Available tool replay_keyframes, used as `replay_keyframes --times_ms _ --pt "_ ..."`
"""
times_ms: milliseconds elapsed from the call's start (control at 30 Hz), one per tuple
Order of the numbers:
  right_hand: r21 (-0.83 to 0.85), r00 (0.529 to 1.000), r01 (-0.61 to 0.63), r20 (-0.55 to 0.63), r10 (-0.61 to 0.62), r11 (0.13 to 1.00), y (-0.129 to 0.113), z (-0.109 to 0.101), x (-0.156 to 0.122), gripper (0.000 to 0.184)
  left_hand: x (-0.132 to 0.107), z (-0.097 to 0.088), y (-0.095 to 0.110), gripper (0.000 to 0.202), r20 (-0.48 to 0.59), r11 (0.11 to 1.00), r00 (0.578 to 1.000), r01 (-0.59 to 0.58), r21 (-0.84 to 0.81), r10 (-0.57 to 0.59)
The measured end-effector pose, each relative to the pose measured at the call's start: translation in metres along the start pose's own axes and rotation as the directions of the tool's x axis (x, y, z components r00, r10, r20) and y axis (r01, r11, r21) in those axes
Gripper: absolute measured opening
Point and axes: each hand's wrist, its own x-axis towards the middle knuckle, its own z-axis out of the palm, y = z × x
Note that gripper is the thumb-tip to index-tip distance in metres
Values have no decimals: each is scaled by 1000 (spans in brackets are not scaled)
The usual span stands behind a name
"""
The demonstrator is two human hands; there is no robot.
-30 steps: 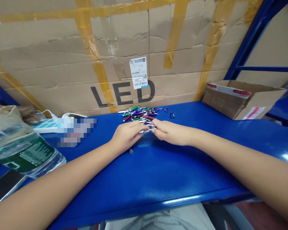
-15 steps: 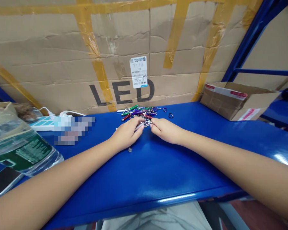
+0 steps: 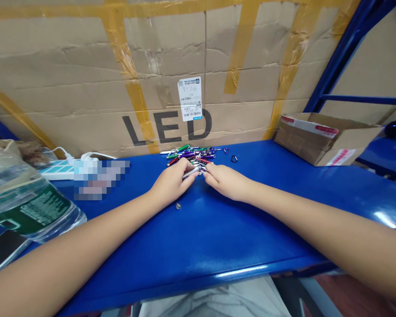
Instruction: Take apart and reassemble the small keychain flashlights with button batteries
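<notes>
My left hand (image 3: 172,179) is closed around a slim silver tube (image 3: 190,172), which looks like a small keychain light. At the tube's right end, the fingers of my right hand (image 3: 227,179) pinch a small silver clip or ring (image 3: 202,167); its exact form is too small to tell. Just behind both hands lies a pile of coloured metal tubes (image 3: 188,155) in green, purple, red and silver, some with clips. A dark carabiner (image 3: 234,158) rests apart to the right of the pile. Below my left hand sits a small silver piece (image 3: 178,206) on the blue table (image 3: 198,246).
A large taped cardboard box (image 3: 171,53) stands behind the table. An open small carton (image 3: 312,138) is at the right. On the left are a big water bottle (image 3: 36,204), a power strip (image 3: 57,171), a phone-like dark slab (image 3: 3,251) and a blurred-out patch.
My left hand has shifted slightly and more of the silver tube shows between its fingers. My right hand stays at the tube's end, almost unmoved.
</notes>
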Motion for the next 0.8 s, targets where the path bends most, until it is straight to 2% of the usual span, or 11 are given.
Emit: replay_keyframes --times_ms 367,500,700,800 --pt "99 996 -73 -42 78 992 3 4 4 27 0 0 -2 16 9 999 999 -52 10 52" --pt "52 995 -95 -4 95 994 -3 2 2 28 -1 2 -1 16 27 997 998 -55 63 53" --pt "-16 995 -94 24 94 995 -6 2 0 31 -1 2 0 15 -5 989 1000 23 149 -22" --pt "-55 998 -45 45 47 997 0 -2 0 31 6 -4 -4 15 16 987 1000 -12 159 10"
